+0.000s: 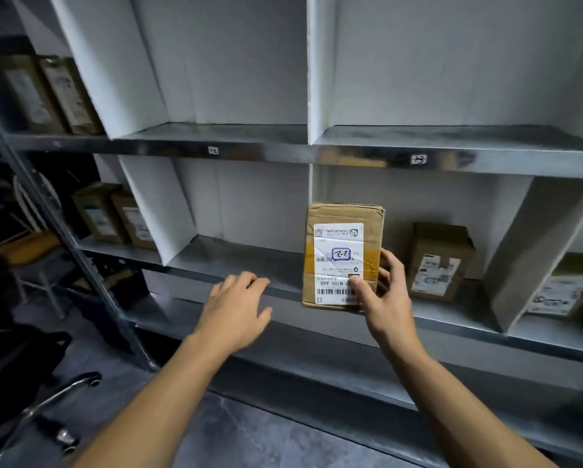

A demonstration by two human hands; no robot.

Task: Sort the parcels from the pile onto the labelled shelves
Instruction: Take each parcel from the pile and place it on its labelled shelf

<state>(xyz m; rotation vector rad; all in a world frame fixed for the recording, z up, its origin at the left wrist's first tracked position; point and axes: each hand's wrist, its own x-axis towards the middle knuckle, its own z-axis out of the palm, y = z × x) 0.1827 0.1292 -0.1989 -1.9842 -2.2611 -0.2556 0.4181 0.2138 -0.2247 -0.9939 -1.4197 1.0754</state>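
- Currently the parcel (342,255) is held upright at the front edge of the lower shelf (215,261), in line with the divider between two compartments (its label print reads upside down).
- The right hand (389,298) pinches its lower right corner, thumb on the label and fingers behind; the left hand (237,307) hovers nearby, spread and empty.
- It is probably light, stiff cardboard, creased on top; gripping both side edges looks safest.
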